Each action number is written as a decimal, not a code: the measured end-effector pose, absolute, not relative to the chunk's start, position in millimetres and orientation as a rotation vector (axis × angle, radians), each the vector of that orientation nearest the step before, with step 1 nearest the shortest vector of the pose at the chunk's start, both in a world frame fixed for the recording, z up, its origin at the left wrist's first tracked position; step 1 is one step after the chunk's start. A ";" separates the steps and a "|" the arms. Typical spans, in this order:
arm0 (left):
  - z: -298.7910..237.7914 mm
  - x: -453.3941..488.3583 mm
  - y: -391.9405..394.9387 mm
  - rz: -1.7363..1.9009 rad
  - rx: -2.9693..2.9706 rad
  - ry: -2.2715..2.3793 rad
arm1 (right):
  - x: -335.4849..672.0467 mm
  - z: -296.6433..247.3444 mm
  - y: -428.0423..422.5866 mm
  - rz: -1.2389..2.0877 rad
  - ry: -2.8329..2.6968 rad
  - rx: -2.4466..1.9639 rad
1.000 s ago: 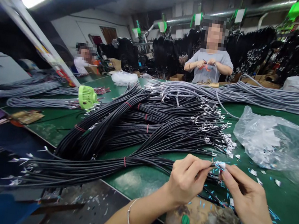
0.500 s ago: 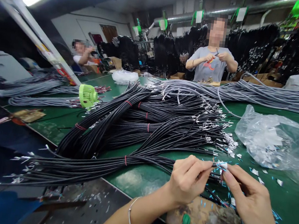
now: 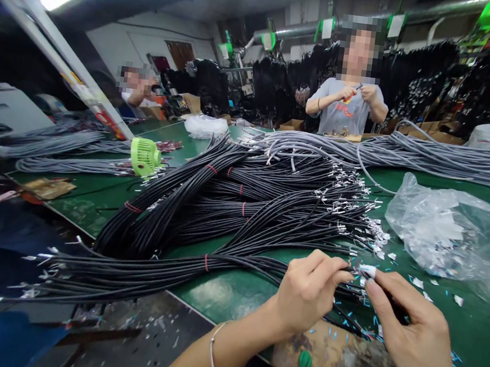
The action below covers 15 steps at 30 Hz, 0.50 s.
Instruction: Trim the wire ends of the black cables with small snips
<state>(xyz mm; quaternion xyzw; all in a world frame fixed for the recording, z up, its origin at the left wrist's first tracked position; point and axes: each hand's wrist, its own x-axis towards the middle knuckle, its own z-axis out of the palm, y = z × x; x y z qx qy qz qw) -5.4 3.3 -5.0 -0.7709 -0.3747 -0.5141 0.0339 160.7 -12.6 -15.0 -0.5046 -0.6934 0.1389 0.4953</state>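
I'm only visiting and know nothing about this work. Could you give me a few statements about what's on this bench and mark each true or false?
1. The left hand has its grip on a black cable near its end, and the right hand pinches the white piece at that end. True.
2. The small fan on the table is red. False: it is green.
3. A clear plastic bag lies to the right of the black cable bundles. True.
4. The person across the table has both hands flat on it. False: the hands are raised in front of the chest, holding something small.
5. The grey cables run along the far side. True.
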 end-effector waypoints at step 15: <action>11.8 -14.1 9.0 -1.682 -2.894 -1.304 | 168.6 -17.8 -8.3 0.515 -1.643 -1.240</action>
